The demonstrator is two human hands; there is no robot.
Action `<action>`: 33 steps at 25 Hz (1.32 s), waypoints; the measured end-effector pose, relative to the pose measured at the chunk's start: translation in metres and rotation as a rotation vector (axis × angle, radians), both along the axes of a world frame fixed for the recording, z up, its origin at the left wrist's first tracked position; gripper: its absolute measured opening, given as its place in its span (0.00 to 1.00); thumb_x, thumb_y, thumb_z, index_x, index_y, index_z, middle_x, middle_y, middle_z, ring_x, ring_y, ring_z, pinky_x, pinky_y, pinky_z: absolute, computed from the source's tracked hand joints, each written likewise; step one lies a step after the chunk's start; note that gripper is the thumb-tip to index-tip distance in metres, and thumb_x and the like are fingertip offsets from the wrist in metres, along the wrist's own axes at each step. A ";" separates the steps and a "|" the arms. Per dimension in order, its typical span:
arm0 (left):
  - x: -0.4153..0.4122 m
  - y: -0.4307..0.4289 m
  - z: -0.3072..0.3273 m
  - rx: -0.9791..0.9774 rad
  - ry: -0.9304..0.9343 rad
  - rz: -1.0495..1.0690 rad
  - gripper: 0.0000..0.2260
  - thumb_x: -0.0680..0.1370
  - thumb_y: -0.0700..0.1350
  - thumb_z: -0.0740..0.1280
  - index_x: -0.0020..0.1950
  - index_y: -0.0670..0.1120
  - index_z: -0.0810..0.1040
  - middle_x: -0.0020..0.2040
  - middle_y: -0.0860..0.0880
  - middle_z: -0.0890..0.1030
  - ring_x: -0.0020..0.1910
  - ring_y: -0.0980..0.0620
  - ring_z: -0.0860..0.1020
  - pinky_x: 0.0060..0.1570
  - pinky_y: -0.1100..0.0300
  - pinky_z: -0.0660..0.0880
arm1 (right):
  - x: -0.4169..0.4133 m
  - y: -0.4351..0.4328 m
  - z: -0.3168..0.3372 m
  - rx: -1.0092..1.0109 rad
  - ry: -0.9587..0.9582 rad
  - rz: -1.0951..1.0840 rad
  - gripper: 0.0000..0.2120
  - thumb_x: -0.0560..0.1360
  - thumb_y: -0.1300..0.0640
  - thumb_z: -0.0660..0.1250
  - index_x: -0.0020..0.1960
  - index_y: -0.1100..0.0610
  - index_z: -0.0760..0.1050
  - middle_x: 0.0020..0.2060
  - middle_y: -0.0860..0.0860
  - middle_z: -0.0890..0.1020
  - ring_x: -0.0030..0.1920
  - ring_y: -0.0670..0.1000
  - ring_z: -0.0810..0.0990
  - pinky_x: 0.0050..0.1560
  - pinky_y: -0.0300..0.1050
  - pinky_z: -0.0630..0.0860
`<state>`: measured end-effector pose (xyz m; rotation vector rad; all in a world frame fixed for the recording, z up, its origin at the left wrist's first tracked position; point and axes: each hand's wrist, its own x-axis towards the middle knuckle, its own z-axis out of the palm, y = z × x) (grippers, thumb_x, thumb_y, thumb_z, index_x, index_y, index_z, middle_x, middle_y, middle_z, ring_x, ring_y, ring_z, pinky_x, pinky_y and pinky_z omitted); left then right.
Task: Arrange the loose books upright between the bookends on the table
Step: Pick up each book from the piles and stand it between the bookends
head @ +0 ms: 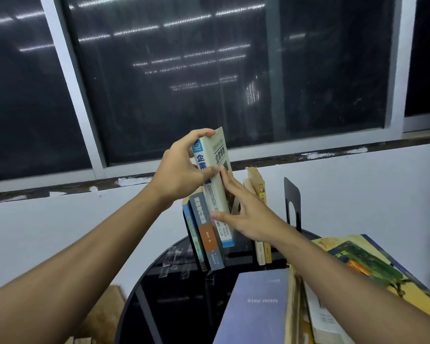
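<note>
- One cream book [215, 194] is between your hands, nearly upright with its top tilted left, spine toward you, in the gap of the row at the back of the table [164, 294]; you cannot tell whether its lower end touches the tabletop
- Your left hand [179, 172] grips its upper part, fingers curled over the top and thumb across the spine
- Your right hand [248, 214] lies lower down, fingers straight and flat on the front cover, thumb laid over the spine
- Two books lean just left of it, a thin blue book [193, 234] and a grey and orange book [207, 234], touching each other
- At least two pale books [260, 189] stand to its right, partly hidden by your right wrist
- One black bookend [292, 202] stands upright right of those
- At least three loose books lie flat at the near right: a blue-grey book [256, 306], a painted-cover book [368, 264] and a worn volume [319, 319] between them
</note>
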<state>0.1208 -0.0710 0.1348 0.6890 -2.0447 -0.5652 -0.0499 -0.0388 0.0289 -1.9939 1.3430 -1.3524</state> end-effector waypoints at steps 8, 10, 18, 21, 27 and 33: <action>-0.021 -0.048 -0.044 -0.028 -0.045 0.081 0.29 0.74 0.40 0.77 0.71 0.56 0.71 0.60 0.54 0.76 0.52 0.59 0.80 0.40 0.59 0.84 | -0.013 -0.042 -0.034 0.133 0.012 -0.013 0.51 0.76 0.50 0.75 0.78 0.27 0.39 0.82 0.39 0.54 0.80 0.46 0.59 0.70 0.60 0.74; -0.025 -0.056 -0.055 -0.032 -0.047 0.103 0.29 0.75 0.40 0.76 0.72 0.56 0.71 0.58 0.54 0.76 0.49 0.66 0.77 0.39 0.60 0.83 | -0.013 -0.050 -0.040 0.167 0.030 -0.027 0.52 0.77 0.54 0.75 0.78 0.29 0.37 0.82 0.42 0.56 0.77 0.44 0.62 0.70 0.51 0.75; -0.043 -0.076 -0.103 -0.076 -0.113 0.162 0.32 0.75 0.39 0.76 0.76 0.52 0.69 0.59 0.56 0.74 0.52 0.58 0.76 0.49 0.63 0.80 | -0.011 -0.064 -0.065 0.271 0.069 -0.124 0.52 0.78 0.60 0.73 0.81 0.38 0.37 0.79 0.45 0.64 0.78 0.48 0.65 0.73 0.43 0.63; -0.049 -0.079 -0.120 -0.026 -0.119 0.148 0.32 0.76 0.38 0.74 0.76 0.53 0.67 0.63 0.50 0.77 0.53 0.56 0.76 0.53 0.57 0.81 | -0.010 -0.066 -0.077 0.306 0.087 -0.159 0.54 0.78 0.60 0.73 0.81 0.38 0.34 0.79 0.49 0.65 0.73 0.49 0.71 0.75 0.51 0.65; -0.054 -0.083 -0.134 0.031 -0.156 0.142 0.33 0.77 0.38 0.73 0.78 0.55 0.64 0.71 0.47 0.75 0.66 0.47 0.77 0.59 0.44 0.80 | -0.008 -0.072 -0.090 0.348 0.064 -0.195 0.55 0.78 0.61 0.73 0.81 0.38 0.33 0.81 0.51 0.60 0.81 0.55 0.59 0.78 0.58 0.60; -0.039 -0.088 -0.099 -0.080 -0.365 0.158 0.25 0.77 0.40 0.73 0.73 0.51 0.72 0.67 0.48 0.78 0.55 0.54 0.79 0.40 0.68 0.79 | -0.010 -0.072 -0.085 0.364 0.106 -0.189 0.56 0.77 0.62 0.73 0.81 0.38 0.32 0.76 0.51 0.70 0.74 0.54 0.71 0.73 0.53 0.70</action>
